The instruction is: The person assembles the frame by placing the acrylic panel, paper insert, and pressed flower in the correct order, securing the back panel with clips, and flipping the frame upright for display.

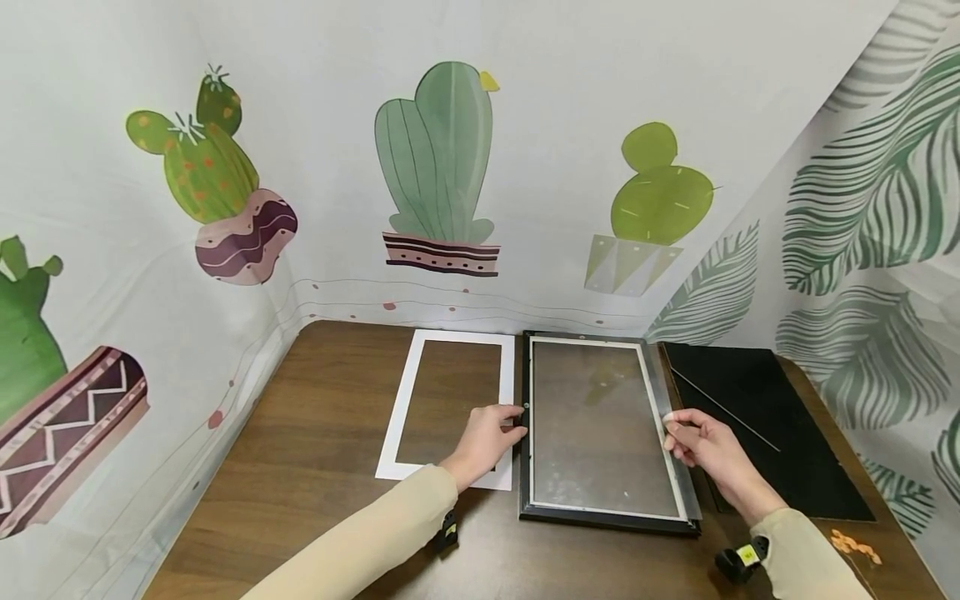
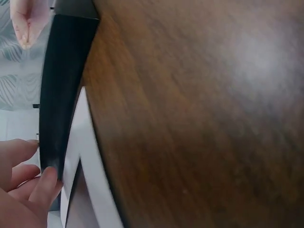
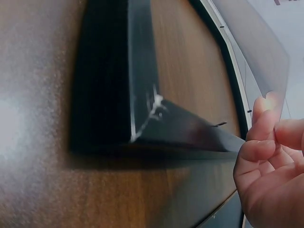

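A black picture frame lies face down on the wooden table, its white inner edge showing. Over its opening is a clear plastic sheet, with the right edge reaching past the frame. My right hand pinches that edge between thumb and fingers; in the right wrist view the sheet stands raised above the frame there. My left hand grips the frame's left side, thumb against the outer wall and fingertips at the top edge, as the left wrist view shows. Under that hand lies a white mat with a rectangular cut-out.
To the right of the frame lies a black backing board, with a thin rod across it. Small orange pieces sit near the table's right edge. A cactus-print curtain hangs behind the table.
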A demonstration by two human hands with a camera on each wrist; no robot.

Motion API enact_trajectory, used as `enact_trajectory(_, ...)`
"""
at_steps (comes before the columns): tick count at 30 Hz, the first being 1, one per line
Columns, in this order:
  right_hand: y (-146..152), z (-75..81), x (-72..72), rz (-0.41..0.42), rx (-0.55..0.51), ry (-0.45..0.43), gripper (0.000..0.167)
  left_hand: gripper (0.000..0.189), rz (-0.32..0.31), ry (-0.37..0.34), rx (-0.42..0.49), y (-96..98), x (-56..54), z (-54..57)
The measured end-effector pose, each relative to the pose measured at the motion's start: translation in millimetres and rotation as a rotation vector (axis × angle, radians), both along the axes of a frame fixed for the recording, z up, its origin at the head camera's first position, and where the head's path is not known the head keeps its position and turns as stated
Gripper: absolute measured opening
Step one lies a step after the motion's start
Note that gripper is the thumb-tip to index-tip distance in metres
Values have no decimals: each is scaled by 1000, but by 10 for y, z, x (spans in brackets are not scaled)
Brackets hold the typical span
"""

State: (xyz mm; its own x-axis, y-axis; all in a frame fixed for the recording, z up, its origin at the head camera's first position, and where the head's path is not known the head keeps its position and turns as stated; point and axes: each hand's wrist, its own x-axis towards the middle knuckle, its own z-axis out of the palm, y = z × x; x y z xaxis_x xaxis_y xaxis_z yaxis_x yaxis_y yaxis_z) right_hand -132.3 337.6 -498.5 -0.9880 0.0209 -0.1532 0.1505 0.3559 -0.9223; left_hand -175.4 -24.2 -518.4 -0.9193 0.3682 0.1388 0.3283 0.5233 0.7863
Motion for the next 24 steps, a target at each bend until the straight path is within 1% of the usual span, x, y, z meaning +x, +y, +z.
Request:
enact_trajectory(3,6,-9,-11,1,3,-1,25,32,2,41,-34,20,-11,-20)
enact_trajectory(11,6,-1,-35,11,-19,-8,25,34,-33,83,-48,39,-3,-16)
enact_trajectory(17,-11,4,-49,17,-35,0,26,34,-38,88,-43,45,6,-9)
enact_trajectory(24,-25,-10,-56,21,-18,-10,27,31,-49,93,-44,51,15,-17)
